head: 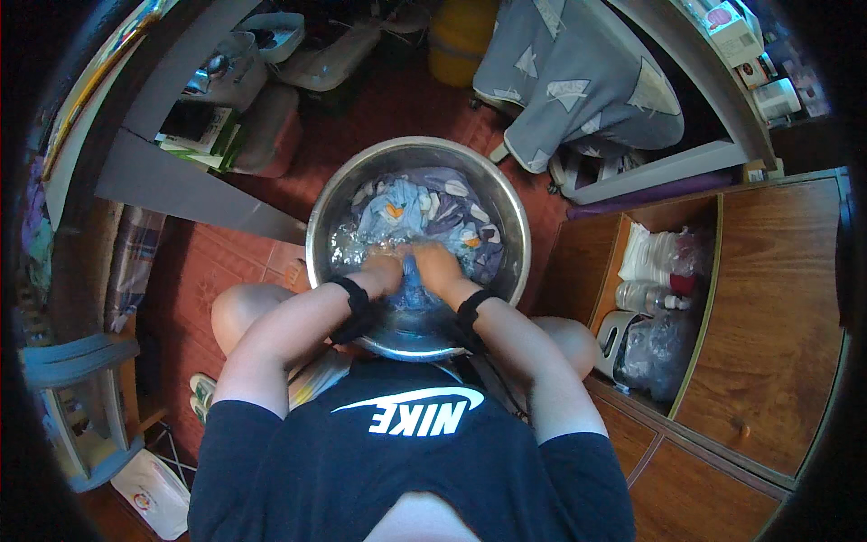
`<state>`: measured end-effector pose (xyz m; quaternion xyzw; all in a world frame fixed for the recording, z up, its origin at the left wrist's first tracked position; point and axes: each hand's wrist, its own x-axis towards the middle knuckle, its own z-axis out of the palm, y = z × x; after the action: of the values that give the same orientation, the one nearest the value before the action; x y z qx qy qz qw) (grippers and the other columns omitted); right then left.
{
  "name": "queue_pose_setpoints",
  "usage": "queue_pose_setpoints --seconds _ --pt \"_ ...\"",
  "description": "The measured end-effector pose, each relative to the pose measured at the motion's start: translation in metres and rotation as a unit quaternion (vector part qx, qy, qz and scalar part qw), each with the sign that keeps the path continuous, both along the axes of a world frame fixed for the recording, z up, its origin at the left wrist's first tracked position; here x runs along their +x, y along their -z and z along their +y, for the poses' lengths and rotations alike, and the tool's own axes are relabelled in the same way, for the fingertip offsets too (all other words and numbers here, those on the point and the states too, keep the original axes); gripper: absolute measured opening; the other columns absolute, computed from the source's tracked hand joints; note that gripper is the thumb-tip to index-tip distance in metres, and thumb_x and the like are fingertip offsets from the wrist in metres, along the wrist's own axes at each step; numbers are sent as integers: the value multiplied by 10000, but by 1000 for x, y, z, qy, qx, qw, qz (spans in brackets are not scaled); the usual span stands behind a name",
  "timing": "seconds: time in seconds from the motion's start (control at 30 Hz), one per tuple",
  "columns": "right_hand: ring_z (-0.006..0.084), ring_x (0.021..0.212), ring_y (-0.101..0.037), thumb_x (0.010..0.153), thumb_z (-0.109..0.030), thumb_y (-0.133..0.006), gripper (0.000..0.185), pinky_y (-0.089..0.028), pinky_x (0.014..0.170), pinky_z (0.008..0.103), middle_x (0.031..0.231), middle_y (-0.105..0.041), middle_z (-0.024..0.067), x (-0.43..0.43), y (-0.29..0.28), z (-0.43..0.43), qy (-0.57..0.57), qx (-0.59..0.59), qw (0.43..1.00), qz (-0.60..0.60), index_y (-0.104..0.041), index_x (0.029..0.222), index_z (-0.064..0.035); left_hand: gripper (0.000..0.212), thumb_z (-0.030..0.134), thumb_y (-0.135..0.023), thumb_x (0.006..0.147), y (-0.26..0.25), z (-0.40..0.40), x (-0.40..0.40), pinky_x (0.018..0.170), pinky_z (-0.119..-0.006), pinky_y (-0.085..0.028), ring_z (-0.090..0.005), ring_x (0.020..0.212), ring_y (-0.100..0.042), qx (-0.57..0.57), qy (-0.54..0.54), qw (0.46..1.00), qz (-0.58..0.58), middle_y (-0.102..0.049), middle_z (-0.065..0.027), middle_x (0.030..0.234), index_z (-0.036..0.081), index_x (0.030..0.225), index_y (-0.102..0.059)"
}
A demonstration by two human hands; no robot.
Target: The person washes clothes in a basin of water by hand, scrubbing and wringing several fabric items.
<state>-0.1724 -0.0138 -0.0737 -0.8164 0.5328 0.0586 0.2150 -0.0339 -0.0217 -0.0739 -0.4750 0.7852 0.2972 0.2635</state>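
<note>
A round metal basin (520, 251) with water stands between my knees. Purple-grey patterned cloth (443, 183) and light blue cloth with orange motifs (379, 211) lie wet inside it. My left hand (383, 267) and my right hand (437, 267) are side by side, low in the basin at the near edge of the cloth. A strip of blue cloth (409, 278) shows between them, and both hands seem closed on it; the fingertips are blurred and partly under water. Black bands circle both wrists.
Red tiled floor (223, 254) surrounds the basin. A wooden cabinet (765, 325) with an open compartment holding bags and bottles stands at right. Behind are a chair under a grey patterned cover (582, 74) and plastic tubs (274, 129). A grey panel (203, 183) reaches the basin's left side.
</note>
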Motion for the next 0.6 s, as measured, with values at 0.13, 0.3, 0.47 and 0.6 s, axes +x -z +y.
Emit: queue_pose_setpoints --seconds 0.13,0.3,0.47,0.6 --pt "346 777 -574 664 -87 -556 199 -460 690 418 795 -600 164 -13 2 -16 6 19 999 -46 -591 855 -46 575 151 -554 709 -21 -13 3 830 -395 -421 -349 1001 -504 -21 -51 997 52 -462 -239 1150 90 1246 -357" --pt "343 790 -566 612 -186 -676 311 -440 700 401 831 -606 174 -37 -22 -39 7 112 965 -236 -601 870 -30 566 223 -698 650 -16 -28 36 815 -355 -417 -303 951 -530 53 -150 940 301 -563 -186 983 66 1144 -469" --pt "317 993 -457 672 -19 -584 415 -394 838 370 1018 -488 140 -39 -50 -5 26 -39 976 -212 -510 1078 -61 503 252 -734 610 -61 -20 38 878 -351 -367 -313 1014 -465 -10 -176 933 315 -515 -190 1036 90 1048 -546" --pt "326 1062 -375 655 -93 -639 454 -351 887 399 1090 -391 161 -34 -59 19 -70 -114 980 -149 -488 1081 -52 521 238 -714 638 -69 -6 35 903 -373 -349 -364 1046 -407 35 -202 922 328 -424 -220 1092 123 1104 -511"
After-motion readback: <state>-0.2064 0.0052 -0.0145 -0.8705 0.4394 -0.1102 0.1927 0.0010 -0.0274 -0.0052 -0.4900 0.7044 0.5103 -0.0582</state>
